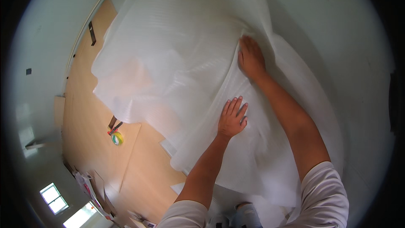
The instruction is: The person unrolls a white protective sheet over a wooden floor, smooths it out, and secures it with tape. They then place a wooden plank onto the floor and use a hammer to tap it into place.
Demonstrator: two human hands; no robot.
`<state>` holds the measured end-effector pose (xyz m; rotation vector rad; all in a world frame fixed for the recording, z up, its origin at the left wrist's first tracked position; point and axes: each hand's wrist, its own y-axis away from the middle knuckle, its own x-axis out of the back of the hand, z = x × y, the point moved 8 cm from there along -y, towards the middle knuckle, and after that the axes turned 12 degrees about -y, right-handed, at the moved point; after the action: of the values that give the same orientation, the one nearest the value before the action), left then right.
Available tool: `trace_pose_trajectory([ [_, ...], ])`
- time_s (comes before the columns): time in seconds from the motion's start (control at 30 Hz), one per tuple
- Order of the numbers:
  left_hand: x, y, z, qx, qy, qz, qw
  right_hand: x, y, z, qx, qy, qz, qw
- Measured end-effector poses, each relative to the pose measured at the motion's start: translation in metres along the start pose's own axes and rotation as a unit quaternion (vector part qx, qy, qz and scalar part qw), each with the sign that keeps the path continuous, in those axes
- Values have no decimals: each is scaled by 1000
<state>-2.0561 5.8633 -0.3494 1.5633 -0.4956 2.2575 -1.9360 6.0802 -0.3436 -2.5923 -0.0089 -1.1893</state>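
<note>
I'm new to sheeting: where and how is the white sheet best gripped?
Probably pinch the white sheet at its wavy left edge, coming from the left over the tan boards: that edge looks loose and rippled, and the left hand and right hand are both farther right.

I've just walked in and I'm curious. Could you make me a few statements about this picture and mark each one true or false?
1. The left hand and the right hand are both on the white sheet. True.
2. The left hand is higher in the picture than the right hand. False: the right hand is higher.
3. A tape roll lies on the tan boards. True.
4. The person wears thick gloves. False: both hands are bare.
5. The white sheet lies perfectly smooth. False: it is creased and rippled.
6. A bright window shows at the lower left. True.
</note>
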Motion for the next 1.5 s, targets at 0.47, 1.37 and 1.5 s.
trace_pose_trajectory([
  [0.47,-2,-8,4,11,31,-39,999,-6,9,0,-24,67,-53,996],
  [1.37,53,-354,-342,14,-157,87,984,-20,1,5,-60,61,-81,993],
  [1.5,55,-351,-333,-36,-134,67,988,-19,-3,4,-50,62,-76,994],
])
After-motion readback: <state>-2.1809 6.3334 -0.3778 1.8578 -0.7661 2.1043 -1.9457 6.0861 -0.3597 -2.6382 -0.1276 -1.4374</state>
